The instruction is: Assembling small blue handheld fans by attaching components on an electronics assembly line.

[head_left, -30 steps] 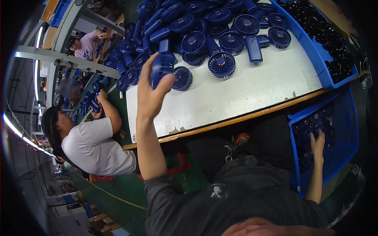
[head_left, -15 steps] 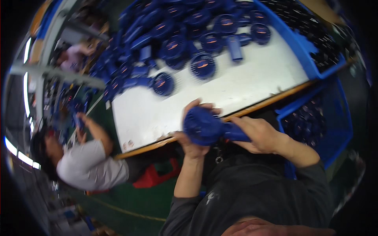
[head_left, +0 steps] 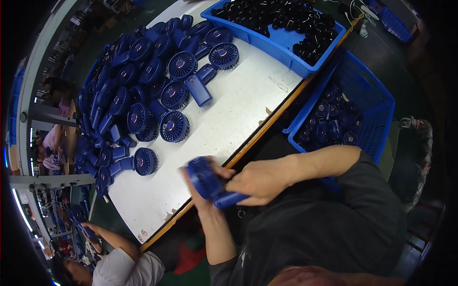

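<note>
A dark blue handheld fan [head_left: 202, 177] is held over the near edge of the table, tilted and slightly blurred. My left hand [head_left: 201, 201] cups its round head, thumb and fingers on opposite sides. With closed fingers, my right hand [head_left: 263, 180] grips near the top of the handle; part of the handle shows below the fingers. Several more blue fans lie heaped on the white table [head_left: 200, 136] to the left. The nearest of them is a loose fan [head_left: 145, 161] with its grille facing up.
A blue tray [head_left: 286, 59] of small black parts stands at the table's far right. Below it, a blue crate [head_left: 372, 90] holds several fan pieces. At lower left a co-worker [head_left: 121, 267] holds another blue fan. A grey metal post [head_left: 40, 71] rises at left.
My view has turned, so the table appears more slanted. The held fan has turned, showing its side rim, and my right hand has shifted closer to the fan head.
</note>
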Demonstrator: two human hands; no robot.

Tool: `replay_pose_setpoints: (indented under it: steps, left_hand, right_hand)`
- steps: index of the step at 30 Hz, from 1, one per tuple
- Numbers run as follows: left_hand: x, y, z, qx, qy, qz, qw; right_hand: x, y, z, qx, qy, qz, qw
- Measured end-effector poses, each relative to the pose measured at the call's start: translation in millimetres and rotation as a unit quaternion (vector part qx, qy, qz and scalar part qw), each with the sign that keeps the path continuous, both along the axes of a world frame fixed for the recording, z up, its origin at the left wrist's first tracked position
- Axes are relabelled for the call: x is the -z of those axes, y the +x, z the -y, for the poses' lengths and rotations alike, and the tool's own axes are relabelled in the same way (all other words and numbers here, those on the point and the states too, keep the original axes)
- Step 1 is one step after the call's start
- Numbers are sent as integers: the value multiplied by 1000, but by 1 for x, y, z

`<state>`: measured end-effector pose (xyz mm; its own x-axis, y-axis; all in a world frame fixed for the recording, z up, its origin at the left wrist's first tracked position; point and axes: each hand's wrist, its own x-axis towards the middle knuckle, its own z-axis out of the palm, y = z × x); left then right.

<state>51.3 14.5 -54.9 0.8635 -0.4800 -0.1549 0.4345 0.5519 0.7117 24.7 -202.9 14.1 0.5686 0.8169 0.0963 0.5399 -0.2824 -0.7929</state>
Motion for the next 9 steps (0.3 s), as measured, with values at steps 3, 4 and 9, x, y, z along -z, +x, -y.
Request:
replay_pose_setpoints:
  steps: [3,4,9]
  left_hand:
    - [-25,-20,42,61,-175,30,982]
    - [-40,-28,51,39,-129,60,989]
    - [-38,-18,55,55,5,49,997]
  right_hand:
    - [-11,11,5,9,-20,65,998]
    - [-11,18,5,36,-47,86,995]
    - [-92,101,75,44,-396,-92,913]
